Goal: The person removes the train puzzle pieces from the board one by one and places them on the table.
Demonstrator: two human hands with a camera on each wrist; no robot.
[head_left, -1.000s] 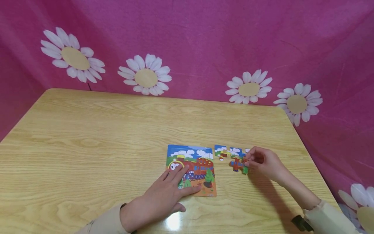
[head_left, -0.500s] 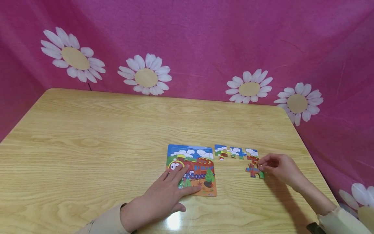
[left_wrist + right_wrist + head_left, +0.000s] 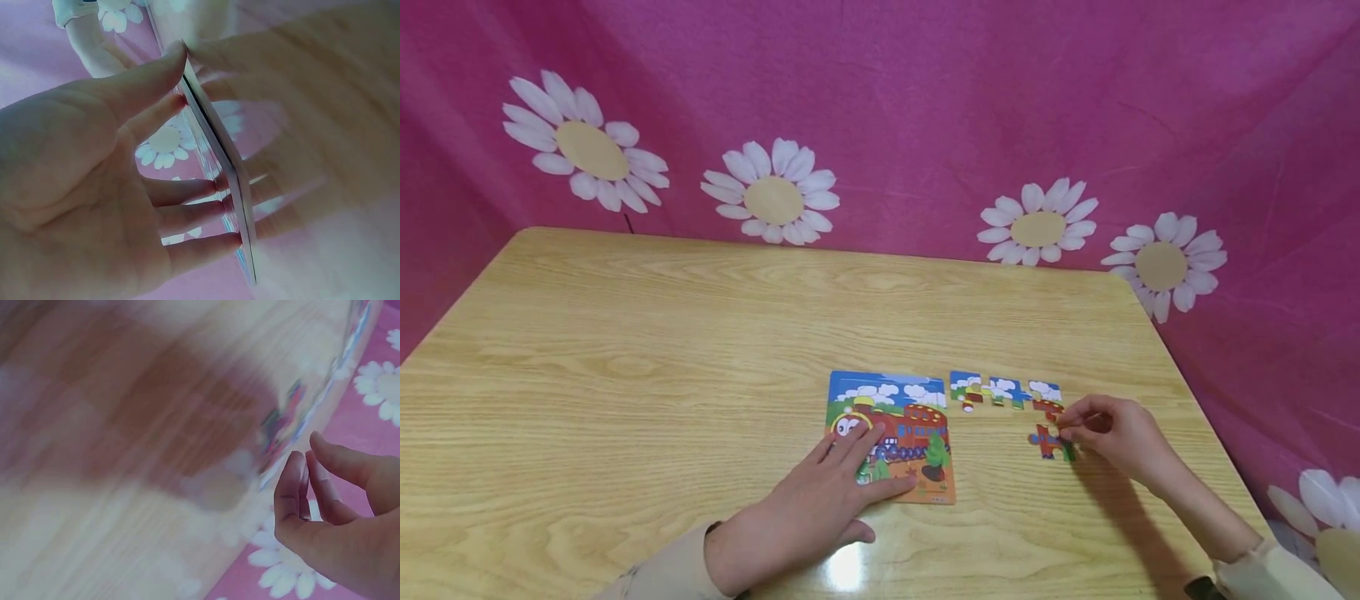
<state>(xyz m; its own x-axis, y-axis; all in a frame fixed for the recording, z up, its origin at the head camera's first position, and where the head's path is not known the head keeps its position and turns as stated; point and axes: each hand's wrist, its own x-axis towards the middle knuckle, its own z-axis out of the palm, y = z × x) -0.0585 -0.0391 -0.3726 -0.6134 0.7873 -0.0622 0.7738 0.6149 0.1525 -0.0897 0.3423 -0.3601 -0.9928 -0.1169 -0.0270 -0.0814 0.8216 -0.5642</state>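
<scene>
A train jigsaw board (image 3: 913, 400) lies on the table under my left hand (image 3: 816, 504). Those fingers are spread across its lower left part and cover some of the picture. In the left wrist view, the fingertips and thumb of the left hand (image 3: 94, 175) rest on the thin board (image 3: 219, 144). To the right of the board, my right hand (image 3: 1120, 442) pinches a red, blue and green jigsaw piece (image 3: 1045, 443) at its right side, with thumb and finger close together. The right wrist view shows the right hand (image 3: 337, 500) low beside the blurred pieces.
Sky-and-cloud jigsaw pieces (image 3: 1006, 392) lie in a row right of the board, just above the pinched piece. The wooden table (image 3: 662, 375) extends left and back. A pink cloth with daisies (image 3: 880, 108) hangs behind it and along the right side.
My right hand has moved right and slightly nearer with the jigsaw piece, uncovering the right end of the sky row. Over the last half second it shifts only slightly. The left hand stays put.
</scene>
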